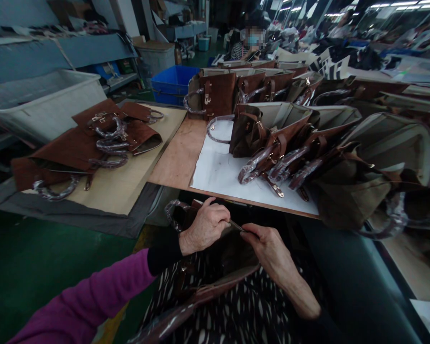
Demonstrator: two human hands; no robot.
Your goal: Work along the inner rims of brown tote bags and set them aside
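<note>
Pinching the rim of a bag, the left hand and right hand each have their fingers drawn together, with a short stretch of edge between them. The bag sits open on the person's patterned lap, just below the front of the bench. With no other support visible, it could slide or twist if the knees shifted or one pinch slackened. Uneven pulling might crease the rim or let it slip, since so little of it is gripped; whether its layers lie flush cannot be told. The far handle, in glossy wrap, lies near the bench edge and could snag there if the bag were raised carelessly. A swing of the right arm might also knock the large bag at the bench's right.
</note>
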